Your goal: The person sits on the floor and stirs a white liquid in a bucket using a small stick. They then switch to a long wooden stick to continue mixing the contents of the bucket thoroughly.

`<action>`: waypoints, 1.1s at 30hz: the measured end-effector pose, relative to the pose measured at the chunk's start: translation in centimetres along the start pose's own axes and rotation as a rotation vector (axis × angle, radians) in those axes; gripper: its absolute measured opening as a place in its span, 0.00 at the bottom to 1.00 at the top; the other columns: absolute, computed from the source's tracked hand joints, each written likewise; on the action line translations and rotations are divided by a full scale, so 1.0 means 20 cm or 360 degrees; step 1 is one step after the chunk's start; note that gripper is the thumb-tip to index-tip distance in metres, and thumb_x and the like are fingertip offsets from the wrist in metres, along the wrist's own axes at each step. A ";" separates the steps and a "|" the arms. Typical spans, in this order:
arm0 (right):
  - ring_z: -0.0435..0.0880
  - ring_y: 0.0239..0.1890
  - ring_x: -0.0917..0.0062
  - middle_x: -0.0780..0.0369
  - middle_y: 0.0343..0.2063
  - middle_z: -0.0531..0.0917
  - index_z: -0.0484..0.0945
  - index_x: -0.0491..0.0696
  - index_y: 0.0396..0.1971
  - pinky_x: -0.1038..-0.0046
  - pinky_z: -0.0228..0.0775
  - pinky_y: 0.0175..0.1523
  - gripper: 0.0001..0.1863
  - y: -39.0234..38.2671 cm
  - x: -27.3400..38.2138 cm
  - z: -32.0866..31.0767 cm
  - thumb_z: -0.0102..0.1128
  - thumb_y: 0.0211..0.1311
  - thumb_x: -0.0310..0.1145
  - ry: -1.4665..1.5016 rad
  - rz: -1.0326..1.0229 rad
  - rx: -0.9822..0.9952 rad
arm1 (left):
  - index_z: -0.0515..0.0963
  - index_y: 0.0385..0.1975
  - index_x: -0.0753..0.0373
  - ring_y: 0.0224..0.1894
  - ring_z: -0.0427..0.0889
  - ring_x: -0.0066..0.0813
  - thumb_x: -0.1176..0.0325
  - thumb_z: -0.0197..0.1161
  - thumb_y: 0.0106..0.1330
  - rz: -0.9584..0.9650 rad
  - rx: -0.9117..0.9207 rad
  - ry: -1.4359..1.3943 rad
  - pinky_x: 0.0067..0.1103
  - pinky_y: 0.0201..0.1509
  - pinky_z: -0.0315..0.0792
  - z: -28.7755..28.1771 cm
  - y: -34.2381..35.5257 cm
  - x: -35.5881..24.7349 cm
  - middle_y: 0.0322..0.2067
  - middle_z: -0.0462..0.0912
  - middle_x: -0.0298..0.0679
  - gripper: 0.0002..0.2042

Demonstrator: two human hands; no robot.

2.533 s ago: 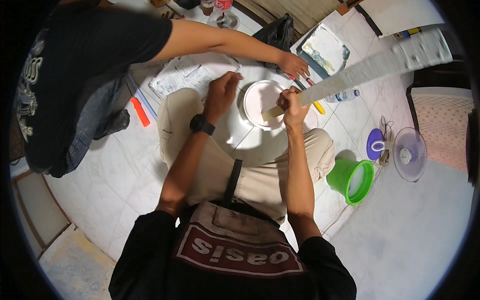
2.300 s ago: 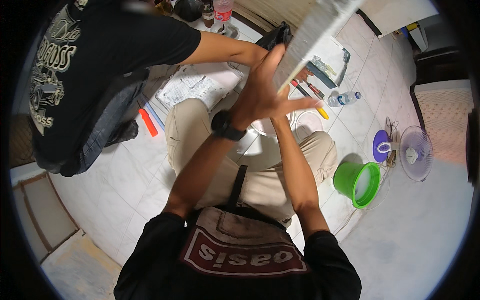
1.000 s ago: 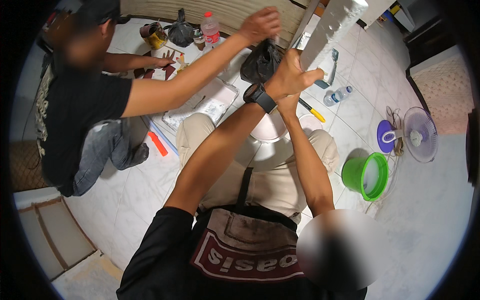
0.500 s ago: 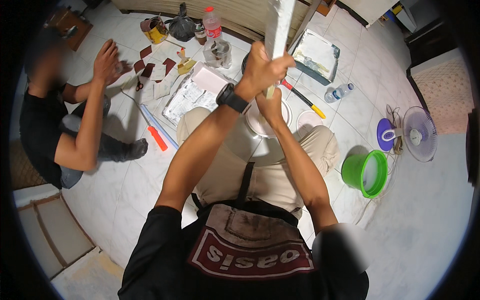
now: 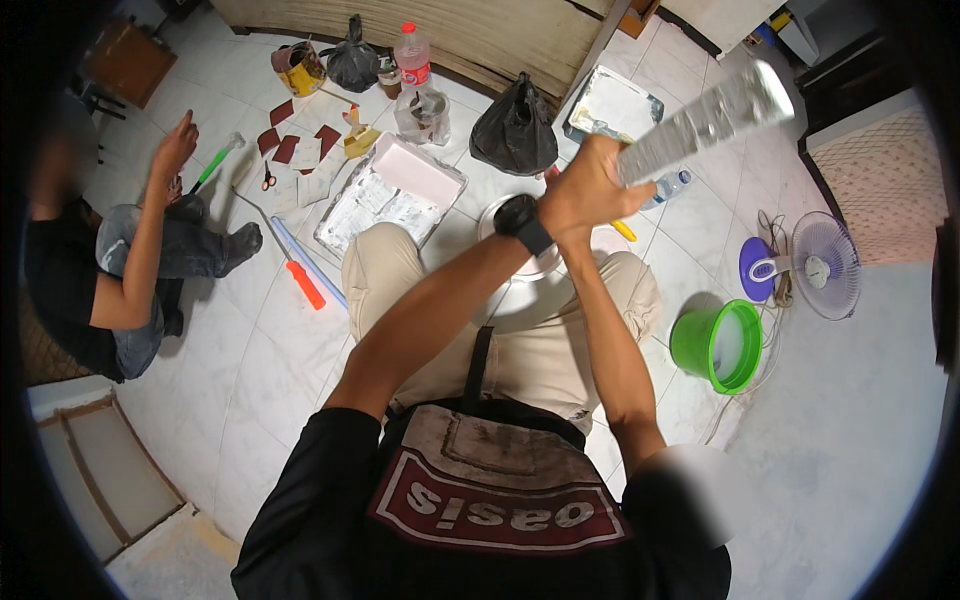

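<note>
A long, flat stick, coated in white-grey paint, slants up to the right in front of me. My left hand, below a black wristwatch, is closed around its lower part. Close beneath it, my right hand is mostly covered by the left one; the little that shows seems closed at the stick's lower end. Under my hands, between my knees, stands a round white tub, partly hidden by my wrist. Its lid lies beside it, also partly covered.
A paint tray lies ahead left, another ahead right. Around them are a black bag, a bottle and sandpaper pieces. At right stand a green bucket and a fan. A co-worker sits at left.
The stick has swung from nearly upright to leaning right, and my hands have shifted slightly right and down. The black bag has come into sight. The co-worker's hands have lowered, showing a green-handled tool.
</note>
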State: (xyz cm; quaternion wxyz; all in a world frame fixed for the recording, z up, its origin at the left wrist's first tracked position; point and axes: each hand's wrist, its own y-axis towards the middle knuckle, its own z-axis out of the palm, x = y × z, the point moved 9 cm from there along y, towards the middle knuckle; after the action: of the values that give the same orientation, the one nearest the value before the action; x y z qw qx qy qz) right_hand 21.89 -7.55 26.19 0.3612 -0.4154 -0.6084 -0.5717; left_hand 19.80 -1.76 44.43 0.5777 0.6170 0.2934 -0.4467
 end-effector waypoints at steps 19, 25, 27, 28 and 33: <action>0.85 0.44 0.65 0.51 0.39 0.85 0.78 0.35 0.45 0.66 0.75 0.47 0.19 0.17 0.22 0.20 0.64 0.54 0.27 0.0169 -0.0362 0.0037 | 0.76 0.17 0.70 0.17 0.71 0.13 0.76 0.63 0.53 0.0186 -0.0447 0.0161 0.20 0.20 0.65 -0.31 0.02 0.01 0.12 0.75 0.30 0.07; 0.86 0.34 0.70 0.53 0.29 0.86 0.81 0.37 0.34 0.67 0.73 0.37 0.08 0.15 0.21 0.09 0.61 0.54 0.24 -0.0034 0.0026 0.0141 | 0.63 0.12 0.62 0.12 0.63 0.14 0.83 0.60 0.55 0.0073 -0.0416 -0.0319 0.19 0.13 0.55 -0.23 0.03 0.10 0.13 0.69 0.31 0.15; 0.86 0.31 0.71 0.54 0.27 0.86 0.80 0.37 0.30 0.67 0.72 0.35 0.06 0.12 0.23 0.06 0.60 0.54 0.23 -0.0056 0.0001 0.0086 | 0.62 0.12 0.61 0.12 0.62 0.14 0.84 0.59 0.57 0.0044 -0.0367 -0.0354 0.18 0.13 0.54 -0.21 0.03 0.10 0.13 0.68 0.31 0.16; 0.86 0.31 0.71 0.54 0.26 0.86 0.80 0.37 0.29 0.67 0.72 0.35 0.05 0.10 0.23 0.05 0.60 0.54 0.23 -0.0049 0.0003 0.0079 | 0.62 0.12 0.61 0.12 0.62 0.14 0.84 0.59 0.57 0.0000 -0.0361 -0.0354 0.18 0.13 0.54 -0.21 0.02 0.11 0.13 0.68 0.31 0.16; 0.84 0.30 0.74 0.56 0.26 0.86 0.80 0.38 0.28 0.69 0.70 0.33 0.04 0.02 0.18 0.14 0.60 0.54 0.23 0.0251 0.0134 0.0116 | 0.62 0.12 0.60 0.11 0.63 0.14 0.82 0.59 0.57 -0.0162 -0.0356 -0.0238 0.19 0.13 0.55 -0.25 -0.01 0.11 0.12 0.68 0.31 0.16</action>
State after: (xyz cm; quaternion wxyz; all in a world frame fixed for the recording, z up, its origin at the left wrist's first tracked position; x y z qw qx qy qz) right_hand 20.99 -4.48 29.35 0.4466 -0.3807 -0.5806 -0.5644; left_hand 21.67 2.74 42.17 0.6397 0.4981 0.3282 -0.4847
